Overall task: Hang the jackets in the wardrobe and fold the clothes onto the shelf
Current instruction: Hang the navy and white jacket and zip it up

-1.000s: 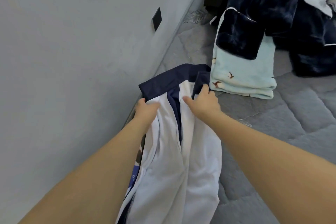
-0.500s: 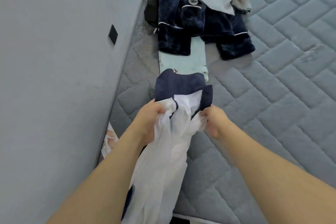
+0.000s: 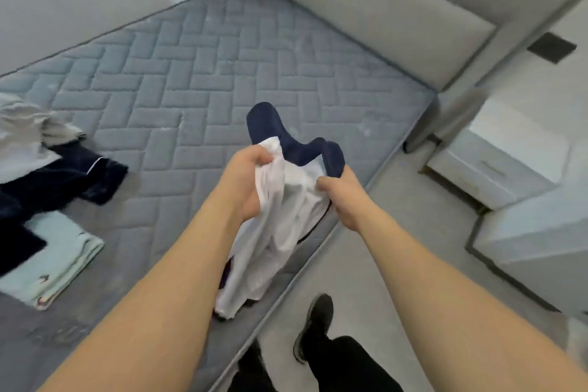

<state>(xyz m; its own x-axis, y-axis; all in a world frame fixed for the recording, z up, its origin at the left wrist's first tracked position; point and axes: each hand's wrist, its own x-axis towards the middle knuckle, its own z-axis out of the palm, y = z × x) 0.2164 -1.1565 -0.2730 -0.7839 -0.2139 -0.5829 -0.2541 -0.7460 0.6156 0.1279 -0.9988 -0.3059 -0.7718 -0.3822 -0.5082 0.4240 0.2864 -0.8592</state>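
Both arms are reaching forward over the mattress (image 3: pixel 197 79) edge, the left hand (image 3: pixel 245 181) and right hand (image 3: pixel 342 197) each gripping bunched jacket (image 3: pixel 286 213) fabric. The jacket is hanging lengthwise, navy collar (image 3: pixel 286 140) pointing up.

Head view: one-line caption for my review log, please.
Both hands, left and right, grip a white-and-navy jacket above the mattress edge, other clothes lying at left.
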